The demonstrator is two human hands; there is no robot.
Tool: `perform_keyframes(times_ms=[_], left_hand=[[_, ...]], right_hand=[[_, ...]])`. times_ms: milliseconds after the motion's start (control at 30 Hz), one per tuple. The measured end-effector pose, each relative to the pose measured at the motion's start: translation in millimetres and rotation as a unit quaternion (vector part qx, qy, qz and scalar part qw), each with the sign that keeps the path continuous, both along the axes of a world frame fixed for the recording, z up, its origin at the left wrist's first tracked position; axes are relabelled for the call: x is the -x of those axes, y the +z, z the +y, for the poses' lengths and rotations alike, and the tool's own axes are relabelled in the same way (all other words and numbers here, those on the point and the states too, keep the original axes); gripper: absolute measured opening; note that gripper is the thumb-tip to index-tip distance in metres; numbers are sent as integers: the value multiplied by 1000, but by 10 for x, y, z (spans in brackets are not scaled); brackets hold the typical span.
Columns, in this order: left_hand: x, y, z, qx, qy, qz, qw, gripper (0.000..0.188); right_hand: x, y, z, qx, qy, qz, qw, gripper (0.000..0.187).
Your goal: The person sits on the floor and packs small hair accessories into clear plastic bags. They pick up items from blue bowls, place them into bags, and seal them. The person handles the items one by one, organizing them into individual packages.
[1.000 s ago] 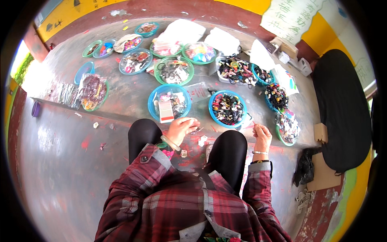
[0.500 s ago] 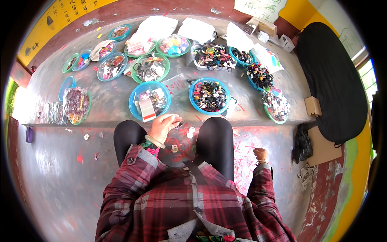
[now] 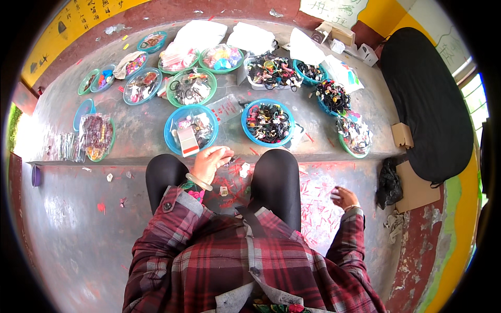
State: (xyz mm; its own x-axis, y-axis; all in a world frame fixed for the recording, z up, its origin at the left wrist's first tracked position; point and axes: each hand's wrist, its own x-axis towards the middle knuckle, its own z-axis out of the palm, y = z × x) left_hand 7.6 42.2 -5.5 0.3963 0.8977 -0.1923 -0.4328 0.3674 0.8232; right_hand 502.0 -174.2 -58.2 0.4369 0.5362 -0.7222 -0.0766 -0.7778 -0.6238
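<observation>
My left hand (image 3: 210,164) is over the gap between my knees, its fingers pinched together. A small dark thing shows at the fingertips, too small to name. Just beyond it is a blue basin (image 3: 168,136) of small packaged pieces, with a white and red flat card or box (image 3: 187,140) leaning over its near rim. To the right stands another blue basin (image 3: 245,131), full of mostly black hair ties (image 3: 269,122) with coloured trims. My right hand (image 3: 344,197) is off to the right of my knee above the floor, its fingers loosely apart and nothing seen in them.
More basins and a white tub (image 3: 274,86) of hair accessories stand across the raised grey ledge (image 3: 141,121). White sacks (image 3: 201,34) lie behind them. A black bag (image 3: 389,183), cardboard (image 3: 418,189) and a long black padded shape (image 3: 429,104) are at the right. Red scraps (image 3: 318,214) litter the floor.
My right hand has loosened from a closed fist and its fingers have spread, the forearm shifting slightly right. My left hand keeps its pinch in nearly the same place.
</observation>
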Motion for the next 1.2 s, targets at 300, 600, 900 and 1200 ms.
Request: perform_keyframes(times_ms=[300,600,900,1200], left_hand=[[10,28,-11,-6,-4,0,1000,21],[-11,30,6,-5,1,7,1000,21],[-15,41,-41,36,-3,-30,999,20],[33,278,-108,68,56,-149,985,22]], right_hand=[[-9,275,211,-121,-115,136,976,29],[-131,8,118,15,7,47,999,19],[604,624,543,-242,-50,-123,961,17],[2702,1564,1721,-406,181,74,893,26]])
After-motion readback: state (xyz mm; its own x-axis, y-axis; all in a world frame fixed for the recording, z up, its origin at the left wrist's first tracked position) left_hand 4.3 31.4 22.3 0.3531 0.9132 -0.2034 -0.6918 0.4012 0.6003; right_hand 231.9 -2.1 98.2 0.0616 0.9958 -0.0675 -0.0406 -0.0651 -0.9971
